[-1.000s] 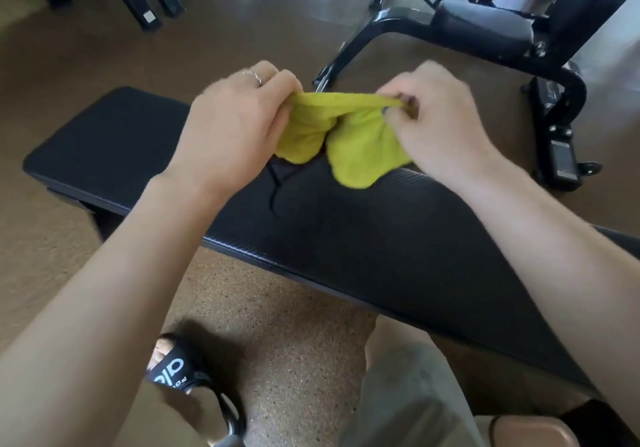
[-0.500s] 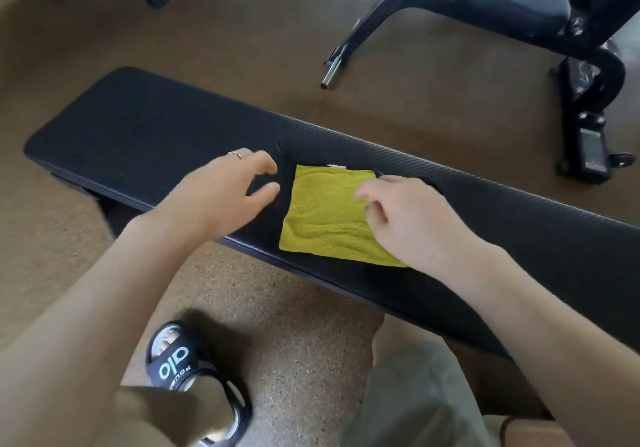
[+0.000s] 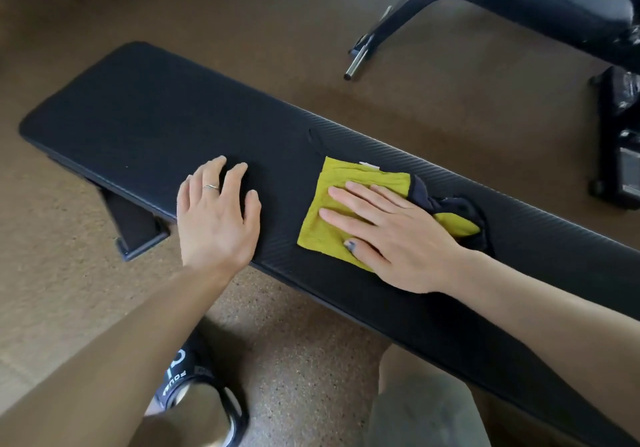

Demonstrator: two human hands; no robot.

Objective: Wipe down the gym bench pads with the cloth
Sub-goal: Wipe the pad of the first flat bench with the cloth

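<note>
**Fingers flat on the cloth**

Fingers [image 3: 341, 193] of your right hand [image 3: 398, 235] lay straight and slightly spread, pressing the cloth [image 3: 330, 225]; your left hand [image 3: 216, 218] rested flat alongside. The counter [image 3: 138, 114] ran long from far left to near right, the cloth mid-pad near the front edge. Its right end looked bunched, so a stroke could have dragged it off.

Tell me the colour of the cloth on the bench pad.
Yellow-green, with a dark navy part bunched at its right end; the head view shows the cloth clearly.
</note>
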